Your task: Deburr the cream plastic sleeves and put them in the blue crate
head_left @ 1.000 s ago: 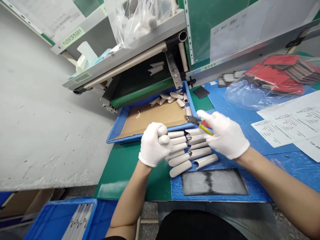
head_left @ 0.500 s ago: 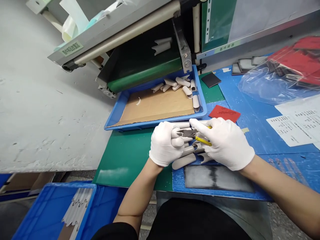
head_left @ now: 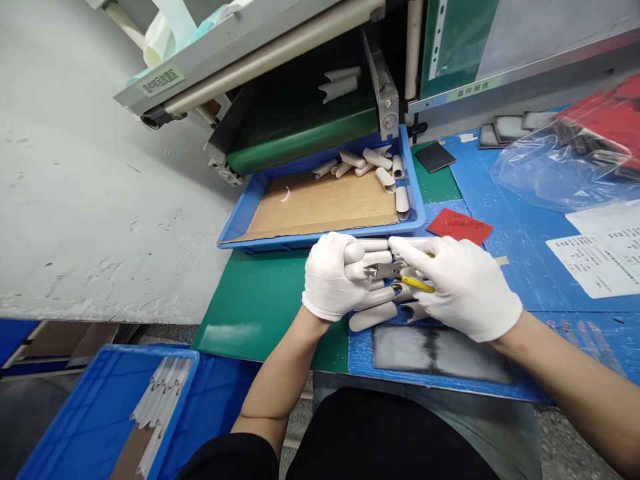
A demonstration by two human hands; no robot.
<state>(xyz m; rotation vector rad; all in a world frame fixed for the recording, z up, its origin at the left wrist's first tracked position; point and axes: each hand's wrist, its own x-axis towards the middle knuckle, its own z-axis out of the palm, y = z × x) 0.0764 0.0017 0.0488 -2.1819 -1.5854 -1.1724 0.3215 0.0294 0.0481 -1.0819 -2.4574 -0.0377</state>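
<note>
My left hand (head_left: 331, 277), in a white glove, is closed around a pale curved plastic piece (head_left: 356, 270). In my gloved right hand (head_left: 460, 287) are cutting pliers (head_left: 385, 271) with yellow handles. The tips of the pliers are at the held piece; whether they grip it I cannot tell. Beneath and between the hands, several similar curved pieces (head_left: 374, 316) lie in rows on the blue sheet, some with notched ends. My gloves and the pliers hide part of these rows.
A blue tray (head_left: 325, 235) with cardboard and several pieces stands under a green conveyor belt (head_left: 305, 140). A red sanding sheet (head_left: 460, 227), a black pad (head_left: 435, 157), papers (head_left: 595, 257) and a plastic bag (head_left: 535, 167) lie right. Another blue bin (head_left: 107, 393) is lower left.
The camera view has shifted slightly, so the scene sits further right. The piece in my left hand has turned a little, and the pliers stay close to it.
</note>
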